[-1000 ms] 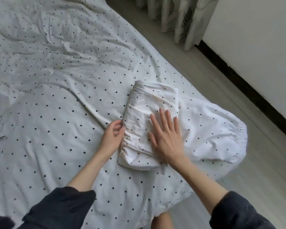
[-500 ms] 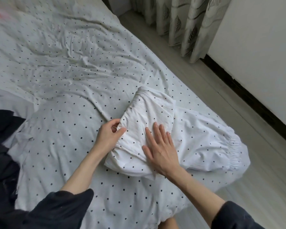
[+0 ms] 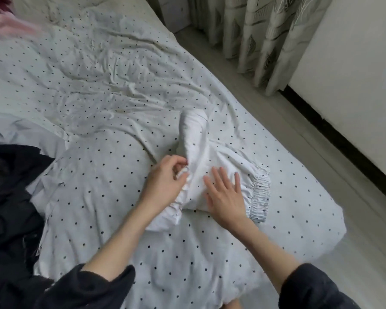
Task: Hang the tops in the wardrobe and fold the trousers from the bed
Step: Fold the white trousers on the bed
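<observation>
Two bare forearms in dark pushed-up sleeves (image 3: 83, 286) reach forward over a bed (image 3: 187, 264) covered in white fabric with small black dots. Left hand (image 3: 165, 181) has fingers curled, pinching a bunched edge of the white trousers (image 3: 201, 161). Right hand (image 3: 226, 197) lies flat with fingers spread, pressing on the same trousers, just beside an elastic gathered band (image 3: 260, 197). These trousers sit partly folded near the bed's right edge, one folded part raised upright. A dark garment (image 3: 11, 186) lies at the left. Farther off, something pink (image 3: 7, 23) is blurred at the top left. Patterned curtains (image 3: 265, 36) hang by a white wall (image 3: 354, 74). No readable writing or brand shows.
</observation>
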The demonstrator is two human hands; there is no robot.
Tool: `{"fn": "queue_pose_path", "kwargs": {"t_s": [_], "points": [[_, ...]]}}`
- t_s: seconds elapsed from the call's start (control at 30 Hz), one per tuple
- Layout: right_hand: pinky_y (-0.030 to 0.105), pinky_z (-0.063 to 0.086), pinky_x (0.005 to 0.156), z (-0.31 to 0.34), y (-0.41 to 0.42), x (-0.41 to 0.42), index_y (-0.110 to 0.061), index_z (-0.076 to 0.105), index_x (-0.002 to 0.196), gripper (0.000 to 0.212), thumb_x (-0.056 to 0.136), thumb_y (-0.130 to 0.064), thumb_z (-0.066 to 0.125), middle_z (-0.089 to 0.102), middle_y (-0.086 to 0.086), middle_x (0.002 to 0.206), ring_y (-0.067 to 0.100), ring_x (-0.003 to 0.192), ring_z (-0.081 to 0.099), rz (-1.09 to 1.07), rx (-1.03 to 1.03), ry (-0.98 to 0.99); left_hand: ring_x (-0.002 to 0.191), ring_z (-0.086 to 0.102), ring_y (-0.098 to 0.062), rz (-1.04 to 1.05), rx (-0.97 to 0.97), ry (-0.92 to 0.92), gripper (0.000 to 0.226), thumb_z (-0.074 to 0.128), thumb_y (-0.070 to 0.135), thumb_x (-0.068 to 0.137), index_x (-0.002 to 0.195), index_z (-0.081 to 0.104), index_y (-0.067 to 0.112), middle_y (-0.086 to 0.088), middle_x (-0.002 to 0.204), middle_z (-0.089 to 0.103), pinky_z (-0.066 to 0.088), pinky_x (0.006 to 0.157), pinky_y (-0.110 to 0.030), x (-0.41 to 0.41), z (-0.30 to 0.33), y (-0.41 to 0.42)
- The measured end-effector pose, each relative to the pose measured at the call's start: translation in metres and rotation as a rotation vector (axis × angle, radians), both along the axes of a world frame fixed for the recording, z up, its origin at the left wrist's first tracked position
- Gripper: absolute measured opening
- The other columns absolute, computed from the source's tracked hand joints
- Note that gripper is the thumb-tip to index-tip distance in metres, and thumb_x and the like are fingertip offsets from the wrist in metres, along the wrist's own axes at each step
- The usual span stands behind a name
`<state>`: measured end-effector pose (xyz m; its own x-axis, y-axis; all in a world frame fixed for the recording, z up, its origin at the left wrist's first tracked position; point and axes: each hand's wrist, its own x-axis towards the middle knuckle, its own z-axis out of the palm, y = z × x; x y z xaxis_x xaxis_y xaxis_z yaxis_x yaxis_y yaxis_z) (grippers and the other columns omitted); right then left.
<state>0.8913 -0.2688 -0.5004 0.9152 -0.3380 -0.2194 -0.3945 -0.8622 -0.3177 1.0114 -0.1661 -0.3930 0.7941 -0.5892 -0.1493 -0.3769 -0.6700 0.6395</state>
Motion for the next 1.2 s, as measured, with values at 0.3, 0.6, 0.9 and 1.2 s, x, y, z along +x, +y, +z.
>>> {"fn": "queue_pose_path", "kwargs": {"t_s": [0.3, 0.6, 0.9, 1.2], "points": [[0.039, 0.008, 0.118, 0.012, -0.042, -0.059, -0.011, 0.032, 0.145, 0.046, 0.1, -0.018, 0.036, 0.023, 0.01, 0.155, 0.026, 0.145, 0.016, -0.35, 0.129, -0.124, 0.106, 0.053, -0.02, -0.041, -0.057, 0.111, 0.031, 0.056, 0.007, 0.089, 0.119, 0.059, 0.012, -0.003, 0.113, 0.052, 0.037, 0.09, -0.02, -0.034, -0.054, -0.025], [0.044, 0.033, 0.11, 0.01, -0.015, -0.03, -0.002, 0.045, 0.136, 0.051, 0.09, -0.019, 0.06, 0.041, 0.02, 0.143, 0.035, 0.134, 0.039, -0.318, 0.168, -0.341, 0.12, 0.047, -0.02, 0.135, 0.077, 0.468, 0.062, 0.06, 0.023, 0.091, 0.144, 0.029, 0.013, -0.009, 0.14, 0.045, 0.038, 0.101, -0.032, 0.017, -0.102, 0.006], [0.035, 0.04, 0.072, 0.018, -0.051, -0.005, -0.007, 0.055, 0.095, 0.021, 0.09, -0.026, 0.05, 0.063, 0.012, 0.099, 0.031, 0.09, 0.055, -0.899, 0.519, -0.023, 0.098, 0.054, -0.01, 0.175, -0.057, 0.426, 0.033, 0.049, 0.028, 0.096, 0.126, 0.052, 0.016, -0.001, 0.111, 0.059, 0.04, 0.087, -0.024, 0.014, -0.103, 0.005], [0.034, 0.039, 0.059, 0.005, -0.078, -0.038, -0.01, 0.052, 0.069, 0.016, 0.083, -0.017, 0.054, 0.054, 0.004, 0.068, 0.029, 0.08, 0.052, -1.082, 0.562, -0.148, 0.088, 0.057, -0.007, 0.123, -0.032, 0.521, 0.041, 0.065, 0.025, 0.087, 0.124, 0.05, 0.016, 0.002, 0.104, 0.058, 0.044, 0.075, -0.017, 0.006, -0.106, -0.013]]}}
